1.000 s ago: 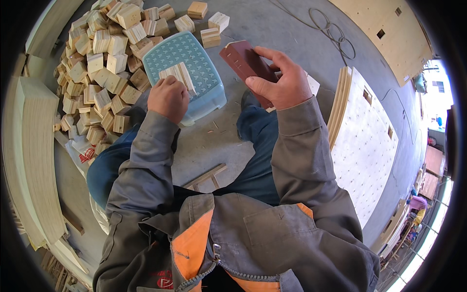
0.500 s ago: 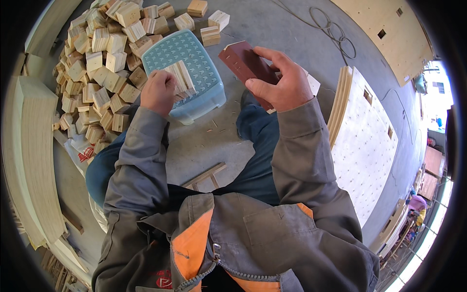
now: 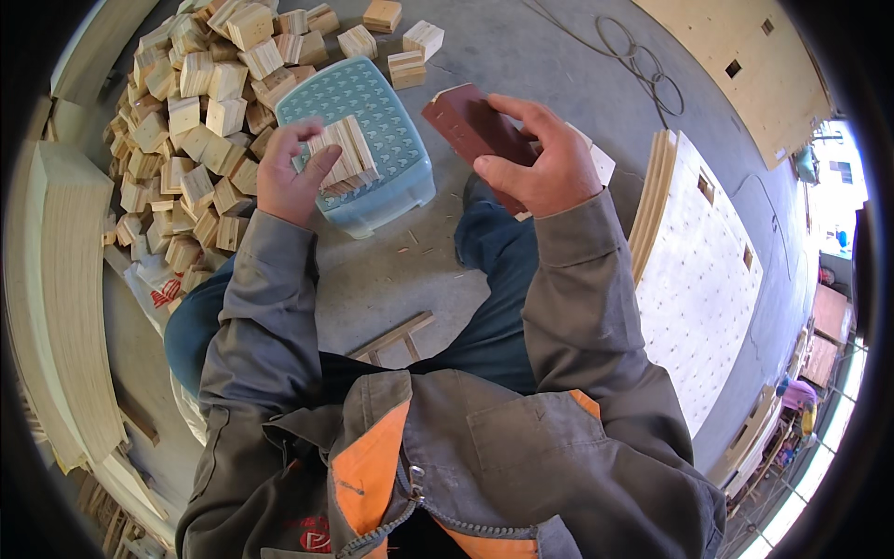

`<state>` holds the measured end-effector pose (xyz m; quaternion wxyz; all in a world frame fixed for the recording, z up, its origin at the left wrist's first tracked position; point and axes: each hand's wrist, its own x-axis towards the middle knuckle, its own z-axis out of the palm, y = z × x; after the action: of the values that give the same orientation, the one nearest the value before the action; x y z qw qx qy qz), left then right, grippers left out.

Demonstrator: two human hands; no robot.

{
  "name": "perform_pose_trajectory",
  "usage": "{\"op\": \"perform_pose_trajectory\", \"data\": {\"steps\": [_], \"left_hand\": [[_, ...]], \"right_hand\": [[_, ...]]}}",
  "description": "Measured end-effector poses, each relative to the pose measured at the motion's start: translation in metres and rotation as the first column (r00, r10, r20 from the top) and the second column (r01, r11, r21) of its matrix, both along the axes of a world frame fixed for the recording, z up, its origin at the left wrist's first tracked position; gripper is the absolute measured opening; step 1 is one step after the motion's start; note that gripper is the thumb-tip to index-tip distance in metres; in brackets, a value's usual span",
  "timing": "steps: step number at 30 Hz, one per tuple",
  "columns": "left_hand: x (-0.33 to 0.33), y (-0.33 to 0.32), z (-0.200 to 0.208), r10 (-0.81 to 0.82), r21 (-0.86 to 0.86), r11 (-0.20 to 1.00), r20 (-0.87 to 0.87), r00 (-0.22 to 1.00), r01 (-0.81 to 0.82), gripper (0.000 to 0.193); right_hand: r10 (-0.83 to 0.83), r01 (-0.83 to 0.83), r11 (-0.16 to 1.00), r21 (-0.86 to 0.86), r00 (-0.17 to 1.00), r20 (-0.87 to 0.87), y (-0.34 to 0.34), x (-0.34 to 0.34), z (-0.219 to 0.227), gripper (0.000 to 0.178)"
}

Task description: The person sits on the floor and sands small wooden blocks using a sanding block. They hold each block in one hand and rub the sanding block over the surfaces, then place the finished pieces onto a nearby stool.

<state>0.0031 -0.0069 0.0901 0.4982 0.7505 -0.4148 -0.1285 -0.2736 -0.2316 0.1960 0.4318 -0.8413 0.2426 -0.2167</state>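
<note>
My right hand (image 3: 551, 160) grips a reddish-brown sanding block (image 3: 477, 126), thumb on the near side and fingers over the far side, held in the air right of the stool. A light blue plastic step stool (image 3: 396, 140) with a bumpy top stands in front of me. On its top rests a layered plywood block (image 3: 346, 154), striped edges showing. My left hand (image 3: 293, 175) is at the block's left side, fingers and thumb apart and slightly blurred; the thumb overlaps the block's edge, and I cannot tell whether it touches.
A large heap of similar plywood blocks (image 3: 200, 140) lies left of the stool, with several loose ones behind it. Stacked plywood panels (image 3: 698, 270) lie on the right. A small wooden frame (image 3: 396, 337) is on the floor between my legs. A cable (image 3: 633, 56) coils at the far right.
My left hand has loosened from the plywood block and drawn slightly left, its fingers opening. The block has turned a little on the stool. My right hand stays nearly still with the sanding block.
</note>
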Motion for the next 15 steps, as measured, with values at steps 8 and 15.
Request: {"op": "perform_pose_trajectory", "data": {"steps": [8, 15], "left_hand": [[0.012, 0.022, -0.063, -0.013, 0.103, 0.994, -0.078, 0.997, 0.021, 0.151], [0.002, 0.010, -0.096, -0.064, -0.079, 0.996, -0.346, 0.936, 0.039, 0.144]], "right_hand": [[-0.028, 0.027, 0.999, -0.018, 0.998, -0.048, 0.000, 0.001, -0.002, 0.067], [0.007, -0.009, 0.993, -0.115, 1.000, -0.013, 0.018, 0.016, -0.022, 0.062]]}}
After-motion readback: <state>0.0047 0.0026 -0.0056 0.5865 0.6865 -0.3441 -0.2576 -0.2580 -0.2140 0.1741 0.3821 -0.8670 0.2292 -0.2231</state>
